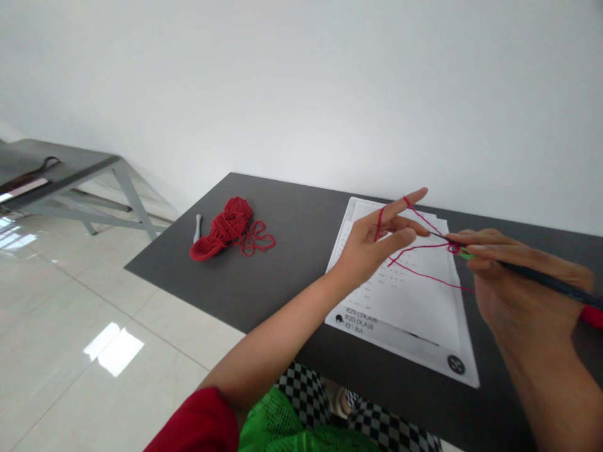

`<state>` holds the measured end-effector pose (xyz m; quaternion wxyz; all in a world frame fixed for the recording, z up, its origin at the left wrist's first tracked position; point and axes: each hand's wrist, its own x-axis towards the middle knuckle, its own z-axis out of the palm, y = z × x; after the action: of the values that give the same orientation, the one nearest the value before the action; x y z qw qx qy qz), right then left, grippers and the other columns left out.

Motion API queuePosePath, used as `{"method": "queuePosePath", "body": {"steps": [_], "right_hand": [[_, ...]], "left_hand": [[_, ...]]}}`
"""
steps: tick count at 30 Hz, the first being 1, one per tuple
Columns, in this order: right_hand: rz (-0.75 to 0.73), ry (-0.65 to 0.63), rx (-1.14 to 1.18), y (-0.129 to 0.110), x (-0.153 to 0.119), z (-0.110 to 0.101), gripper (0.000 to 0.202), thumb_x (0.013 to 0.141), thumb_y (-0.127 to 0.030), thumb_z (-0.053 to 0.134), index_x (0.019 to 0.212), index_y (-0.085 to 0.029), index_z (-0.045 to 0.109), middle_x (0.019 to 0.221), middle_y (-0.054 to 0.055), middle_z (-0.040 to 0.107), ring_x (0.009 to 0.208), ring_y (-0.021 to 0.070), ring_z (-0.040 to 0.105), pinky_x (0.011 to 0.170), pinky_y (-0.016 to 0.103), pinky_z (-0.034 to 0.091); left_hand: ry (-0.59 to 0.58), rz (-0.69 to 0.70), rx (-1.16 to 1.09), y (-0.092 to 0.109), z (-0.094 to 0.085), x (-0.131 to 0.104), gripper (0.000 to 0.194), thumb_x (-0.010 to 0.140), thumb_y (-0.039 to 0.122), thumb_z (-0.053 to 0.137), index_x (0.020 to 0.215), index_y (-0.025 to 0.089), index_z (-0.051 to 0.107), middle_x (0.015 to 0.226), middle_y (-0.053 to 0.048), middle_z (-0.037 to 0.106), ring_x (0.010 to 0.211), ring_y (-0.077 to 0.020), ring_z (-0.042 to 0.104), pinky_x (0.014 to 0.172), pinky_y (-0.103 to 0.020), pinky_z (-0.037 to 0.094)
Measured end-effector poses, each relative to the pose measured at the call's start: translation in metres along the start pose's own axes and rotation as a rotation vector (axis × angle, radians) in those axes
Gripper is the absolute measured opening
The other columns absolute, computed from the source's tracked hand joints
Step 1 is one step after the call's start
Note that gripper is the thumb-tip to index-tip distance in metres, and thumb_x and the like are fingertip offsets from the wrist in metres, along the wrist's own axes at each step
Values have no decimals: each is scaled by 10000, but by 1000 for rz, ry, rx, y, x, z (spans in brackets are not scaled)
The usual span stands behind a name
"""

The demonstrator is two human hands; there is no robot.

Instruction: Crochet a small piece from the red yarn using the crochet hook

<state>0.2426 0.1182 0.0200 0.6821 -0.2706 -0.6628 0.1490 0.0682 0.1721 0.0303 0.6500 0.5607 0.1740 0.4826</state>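
**Fingers strung with red yarn over the pattern sheet**

Fingers of the left hand are spread apart, the index stretched out, with the red yarn strand looped over it and running across to the right hand. Right-hand fingers are pinched together on a dark crochet hook, its tip meeting the strand between both hands. Below lies a printed pattern sheet on the dark table. Well apart to the left sits the red yarn bundle, a small grey tool just beside it.
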Motion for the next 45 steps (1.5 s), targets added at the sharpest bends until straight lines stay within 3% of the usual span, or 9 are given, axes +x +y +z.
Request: {"method": "queuePosePath", "body": {"steps": [7, 13, 16, 19, 23, 28, 33, 37, 45], "right_hand": [[3, 5, -27, 2, -2, 1, 222, 832, -113, 753, 982, -277, 772, 970, 31, 680, 902, 219, 660, 946, 381, 485], [17, -24, -35, 1, -5, 3, 197, 840, -127, 768, 979, -266, 770, 963, 44, 680, 909, 217, 662, 994, 396, 473], [4, -18, -43, 1, -5, 4, 178, 848, -147, 771, 975, -272, 771, 939, 29, 680, 889, 217, 664, 990, 400, 480], [-23, 13, -52, 1, -2, 2, 189, 834, -148, 781, 964, -283, 773, 935, 13, 680, 876, 213, 665, 990, 393, 484], [-37, 105, -66, 3, -1, -5, 229, 799, -81, 774, 946, -256, 774, 902, 13, 677, 877, 230, 670, 981, 426, 504], [-30, 131, -31, 10, -2, -10, 201, 787, -89, 779, 922, -238, 776, 873, 26, 676, 859, 210, 671, 992, 413, 513], [-57, 117, -18, 8, -2, -4, 232, 804, -83, 768, 954, -259, 772, 875, 5, 675, 864, 201, 671, 1003, 406, 508], [-46, 32, -89, 3, -6, 2, 206, 836, -126, 778, 973, -279, 769, 943, 24, 678, 905, 230, 667, 1063, 470, 437], [-62, -19, -243, 4, -10, 0, 249, 858, -189, 799, 1074, -304, 751, 985, 24, 673, 868, 188, 617, 1008, 429, 452]], "left_hand": [[222, -115, -110, -6, -9, 10, 300, 870, 418, 542, 715, 181, 638, 637, 27, 490, 614, -78, 433, 639, -244, 406], [230, -201, 39, -3, 1, 6, 747, 909, 503, 575, 1539, 196, 318, 828, -2, 694, 724, -110, 547, 730, -268, 425], [139, -226, 172, -3, 2, 6, 1017, 893, 619, 546, 1598, 144, -13, 924, -60, 751, 785, -147, 606, 771, -302, 447], [150, -137, 369, -4, -6, 8, 930, 895, 631, 525, 1593, 145, 149, 876, -43, 748, 796, -151, 598, 804, -307, 449], [283, -56, 522, -1, -21, 11, 411, 868, 580, 608, 912, 202, 762, 619, 15, 558, 702, -135, 493, 740, -293, 375], [136, -117, 304, 4, -25, 16, 708, 864, 773, 411, 447, 202, 443, 496, 34, 277, 528, -104, 318, 600, -305, 318], [-38, -210, -10, -3, -13, 13, 767, 830, 860, 248, 882, 248, 709, 652, -1, 458, 622, -132, 470, 658, -333, 493], [-188, -303, -181, -13, -1, 6, 789, 795, 751, 574, 1478, 386, 423, 1002, -30, 702, 867, -170, 630, 728, -307, 490], [-39, -200, -68, -7, 8, 1, 1012, 672, 454, 858, 1533, 236, 373, 752, 11, 729, 722, -100, 598, 822, -264, 473]]}}
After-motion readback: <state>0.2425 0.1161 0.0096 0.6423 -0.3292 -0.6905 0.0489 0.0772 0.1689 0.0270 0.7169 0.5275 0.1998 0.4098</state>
